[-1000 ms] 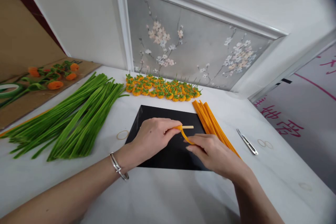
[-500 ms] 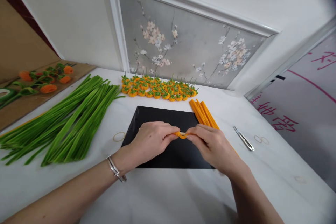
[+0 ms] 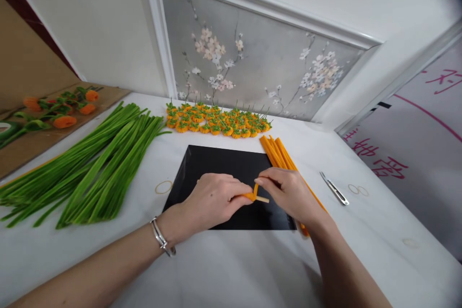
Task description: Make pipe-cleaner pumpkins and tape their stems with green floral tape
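Note:
Over the black mat, my left hand is closed in a pinch on a short pale wooden stick with orange fuzzy wire wound about it. The stick's bare end sticks out to the right. From the stick, the free length of orange pipe cleaner bends up to my right hand, whose thumb and finger are pinched on it. Just beyond and partly under my right hand lies a bundle of orange pipe cleaners.
Green pipe cleaners spread across the left side. Small orange flower heads with green tops stand along the wall. Silver snips and rubber bands lie at right. Finished orange flowers rest on cardboard at far left.
My right hand has shifted slightly, lifting the orange pipe cleaner upward from the stick. The stick's bare end now shows free of my right fingers. My left hand moved a little right and down.

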Demonstrator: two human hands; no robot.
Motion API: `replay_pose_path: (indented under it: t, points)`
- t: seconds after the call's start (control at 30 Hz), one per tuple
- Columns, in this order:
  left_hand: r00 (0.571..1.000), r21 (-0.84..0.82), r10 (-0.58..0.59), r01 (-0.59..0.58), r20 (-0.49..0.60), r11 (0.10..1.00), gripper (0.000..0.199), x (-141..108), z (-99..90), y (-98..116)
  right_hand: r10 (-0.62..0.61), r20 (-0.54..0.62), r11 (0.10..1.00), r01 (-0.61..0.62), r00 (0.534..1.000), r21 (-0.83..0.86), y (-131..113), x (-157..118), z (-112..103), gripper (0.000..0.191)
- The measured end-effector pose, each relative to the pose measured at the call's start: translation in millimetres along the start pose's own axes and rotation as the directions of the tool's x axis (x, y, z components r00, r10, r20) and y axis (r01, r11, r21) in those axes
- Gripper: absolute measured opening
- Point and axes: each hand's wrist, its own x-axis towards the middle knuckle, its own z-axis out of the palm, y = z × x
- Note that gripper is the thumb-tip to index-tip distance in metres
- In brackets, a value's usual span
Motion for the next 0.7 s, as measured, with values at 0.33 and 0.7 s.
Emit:
replay_pose_path:
  t: [0.33, 0.7]
  points:
    - [0.985, -0.153, -0.075, 0.051, -0.154, 0.987, 0.023, 1, -2.0, 3, 0.068, 0.215, 0.996, -0.054, 0.974, -0.070, 4, -2, 4, 0.029]
    - [0.954, -0.275, -0.228, 0.171, -0.194, 0.946, 0.017, 4, -0.3, -12, -0.061, 0.278, 0.990, 0.093, 0.959, -0.103, -16, -8, -3, 0.030]
